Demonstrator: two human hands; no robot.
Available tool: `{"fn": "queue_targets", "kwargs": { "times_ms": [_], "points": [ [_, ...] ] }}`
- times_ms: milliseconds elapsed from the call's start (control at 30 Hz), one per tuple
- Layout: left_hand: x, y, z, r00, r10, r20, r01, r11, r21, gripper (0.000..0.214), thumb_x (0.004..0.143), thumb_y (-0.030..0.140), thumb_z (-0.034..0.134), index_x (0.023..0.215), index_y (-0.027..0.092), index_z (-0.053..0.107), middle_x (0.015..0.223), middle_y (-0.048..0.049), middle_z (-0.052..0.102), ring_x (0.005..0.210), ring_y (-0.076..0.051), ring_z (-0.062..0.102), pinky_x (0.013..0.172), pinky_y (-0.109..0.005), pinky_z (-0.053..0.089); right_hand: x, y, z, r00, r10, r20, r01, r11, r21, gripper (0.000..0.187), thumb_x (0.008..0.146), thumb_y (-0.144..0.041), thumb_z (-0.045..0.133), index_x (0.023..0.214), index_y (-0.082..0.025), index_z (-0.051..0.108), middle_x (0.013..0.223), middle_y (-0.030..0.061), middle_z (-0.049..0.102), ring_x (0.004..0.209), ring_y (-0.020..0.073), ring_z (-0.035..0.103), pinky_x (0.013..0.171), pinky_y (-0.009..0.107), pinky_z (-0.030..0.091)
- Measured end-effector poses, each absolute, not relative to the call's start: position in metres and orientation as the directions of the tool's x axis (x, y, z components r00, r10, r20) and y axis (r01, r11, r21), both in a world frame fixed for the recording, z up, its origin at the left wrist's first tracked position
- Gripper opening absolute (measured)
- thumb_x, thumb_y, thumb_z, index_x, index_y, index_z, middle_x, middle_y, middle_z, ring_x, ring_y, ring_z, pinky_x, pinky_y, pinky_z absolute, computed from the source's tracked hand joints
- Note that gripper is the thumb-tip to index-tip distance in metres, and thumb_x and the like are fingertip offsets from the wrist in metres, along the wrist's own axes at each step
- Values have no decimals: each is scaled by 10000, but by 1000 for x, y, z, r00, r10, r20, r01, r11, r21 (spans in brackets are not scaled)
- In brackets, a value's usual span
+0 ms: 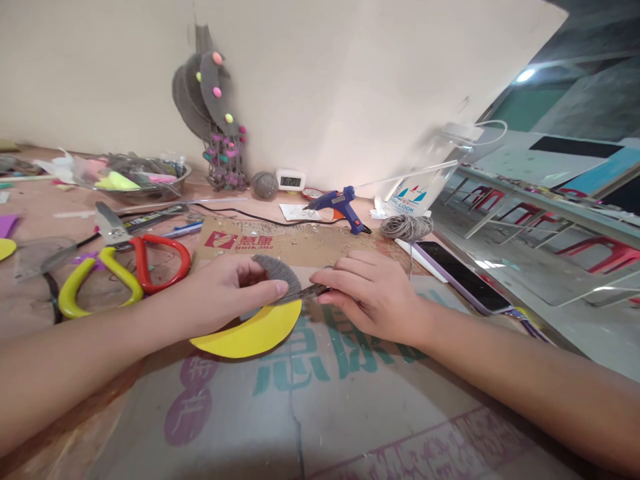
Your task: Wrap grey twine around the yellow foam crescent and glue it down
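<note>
My left hand (240, 293) grips a yellow crescent-shaped piece (255, 333), its thumb and fingers closed on a section wrapped in grey yarn (277, 272). The lower part of the crescent shows bare yellow. Just to the right, my right hand (373, 293) is pinched around a dark grey strand or bundle, apparently yarn (313, 291), that meets the wrapped part; its far end is hidden in the fingers. Behind that hand sits a wound hank of grey yarn (406, 227), with a strand hanging from it.
Scissors with red and yellow handles (140, 260) lie left. A blue glue gun (340, 205), a small digital clock (291, 180), a grey yarn ball (265, 185) and a bowl of scraps (135, 177) stand behind. A phone (463, 277) rests at the table's right edge.
</note>
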State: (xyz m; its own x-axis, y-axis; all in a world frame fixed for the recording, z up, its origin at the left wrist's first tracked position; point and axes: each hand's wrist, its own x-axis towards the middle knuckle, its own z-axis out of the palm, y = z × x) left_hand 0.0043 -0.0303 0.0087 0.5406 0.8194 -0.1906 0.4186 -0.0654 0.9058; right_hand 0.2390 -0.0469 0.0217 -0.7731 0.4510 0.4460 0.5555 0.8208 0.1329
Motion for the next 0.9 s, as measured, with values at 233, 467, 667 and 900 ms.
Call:
{"fn": "queue_targets", "kwargs": {
  "times_ms": [233, 467, 667, 900],
  "points": [
    [4, -31, 12, 552, 802, -228, 406, -20, 914, 327, 764, 479, 545, 652, 171, 557, 509, 58, 401, 412, -53, 290, 355, -162, 180, 241, -45, 20, -780, 420, 464, 522, 845, 114, 226, 889, -285, 470, 970, -127, 609, 696, 36, 575, 642, 135, 470, 596, 264, 338],
    [7, -34, 16, 546, 807, -224, 391, -9, 920, 286, 779, 421, 543, 635, 175, 543, 493, 62, 400, 399, -51, 285, 343, -150, 185, 240, -45, 19, -779, 407, 477, 519, 846, 126, 226, 894, -270, 461, 950, -117, 619, 678, 28, 567, 620, 124, 471, 579, 256, 338],
    [8, -32, 14, 553, 814, -178, 385, -60, 921, 276, 769, 439, 543, 681, 183, 596, 529, 46, 482, 426, -71, 376, 359, -163, 253, 241, -46, 18, -746, 420, 517, 525, 848, 68, 236, 883, -285, 481, 1001, -118, 599, 706, 33, 571, 641, 126, 486, 586, 254, 345],
    [7, -32, 13, 560, 809, -178, 393, -70, 917, 295, 779, 453, 524, 723, 175, 604, 575, 34, 514, 467, -81, 413, 392, -170, 279, 240, -48, 17, -750, 441, 494, 545, 835, 81, 250, 880, -304, 488, 1033, -135, 589, 720, 31, 570, 656, 130, 486, 598, 260, 340]
  ]
}}
